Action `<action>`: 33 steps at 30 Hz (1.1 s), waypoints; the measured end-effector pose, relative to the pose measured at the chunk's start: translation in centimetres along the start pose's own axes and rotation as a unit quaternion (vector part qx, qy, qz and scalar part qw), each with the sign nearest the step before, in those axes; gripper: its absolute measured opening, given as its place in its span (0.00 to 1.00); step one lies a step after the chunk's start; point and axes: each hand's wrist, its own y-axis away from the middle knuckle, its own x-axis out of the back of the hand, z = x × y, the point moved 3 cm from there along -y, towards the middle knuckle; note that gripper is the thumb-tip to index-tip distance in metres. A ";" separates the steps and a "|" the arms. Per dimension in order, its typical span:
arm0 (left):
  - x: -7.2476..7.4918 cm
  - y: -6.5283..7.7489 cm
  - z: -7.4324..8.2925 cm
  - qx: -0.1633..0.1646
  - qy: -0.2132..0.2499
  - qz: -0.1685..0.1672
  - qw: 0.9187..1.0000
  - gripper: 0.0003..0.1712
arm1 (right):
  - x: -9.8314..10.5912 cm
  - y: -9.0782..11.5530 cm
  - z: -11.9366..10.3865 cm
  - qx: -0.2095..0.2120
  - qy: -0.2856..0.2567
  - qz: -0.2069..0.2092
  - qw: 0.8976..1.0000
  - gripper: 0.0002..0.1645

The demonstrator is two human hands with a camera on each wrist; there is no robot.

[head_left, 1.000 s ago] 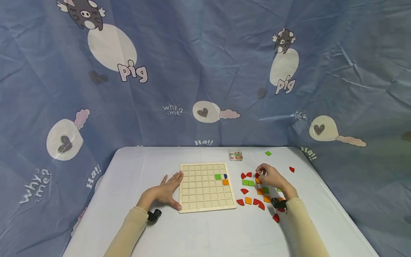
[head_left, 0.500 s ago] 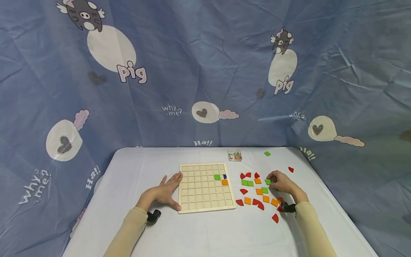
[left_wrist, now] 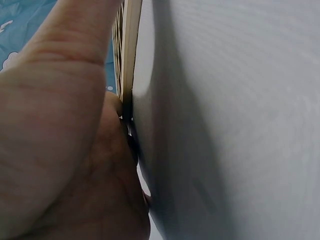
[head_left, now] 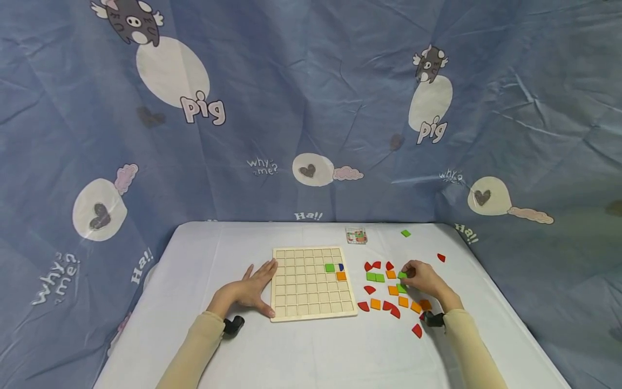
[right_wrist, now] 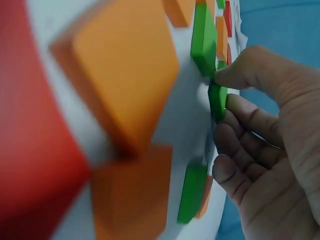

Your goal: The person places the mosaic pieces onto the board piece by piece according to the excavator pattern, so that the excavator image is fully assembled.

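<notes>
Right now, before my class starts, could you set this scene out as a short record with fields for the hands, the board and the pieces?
Left hand: spread, touching the left edge of the board
Right hand: pinching a green piece
Board: pale, gridded, flat on the white table
On the board: green square, blue piece to its right, orange square on the near side of the blue
Loose pieces: red wedges, orange squares and green squares, right of the board
</notes>
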 end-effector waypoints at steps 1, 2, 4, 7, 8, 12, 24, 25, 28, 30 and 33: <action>0.0 0.0 0.0 0.001 -0.001 0.000 1.000 0.82 | -0.1 0.0 -0.2 0.000 -0.004 0.002 1.000 0.18; 0.0 -0.1 0.0 0.001 -0.001 -0.001 1.000 0.82 | -0.1 0.0 -0.6 0.003 -0.007 0.002 1.000 0.18; 0.0 -0.1 0.0 0.000 -0.001 -0.001 1.000 0.82 | -0.3 -0.1 -1.3 0.013 -0.010 0.005 1.000 0.19; 0.0 -0.1 0.0 -0.002 0.000 0.000 1.000 0.82 | -0.7 -0.2 -3.2 0.035 -0.017 0.010 0.999 0.19; 0.0 -0.1 0.0 -0.002 0.001 0.001 1.000 0.82 | -0.9 -0.3 -3.9 0.048 -0.016 0.012 0.999 0.18; 0.0 0.0 0.0 -0.002 -0.001 0.002 1.000 0.82 | -2.1 -0.7 -7.1 0.092 -0.021 0.009 0.996 0.16; -0.1 -0.1 0.0 0.003 -0.007 0.000 1.000 0.82 | -7.6 -2.3 -14.9 0.255 0.021 -0.047 0.966 0.13; -0.1 -0.1 0.0 0.003 -0.007 0.000 1.000 0.82 | -7.9 -2.3 -15.3 0.259 0.027 -0.051 0.964 0.13; 0.0 0.0 0.1 0.003 0.000 -0.001 1.000 0.82 | -8.7 -2.5 -16.0 0.261 0.042 -0.061 0.963 0.14; 0.1 0.1 0.2 0.003 0.002 -0.002 1.000 0.82 | -9.0 -2.7 -16.3 0.257 0.051 -0.066 0.963 0.14; 0.2 0.2 0.2 0.004 0.002 -0.002 1.000 0.82 | -9.2 -3.0 -16.5 0.249 0.056 -0.076 0.964 0.14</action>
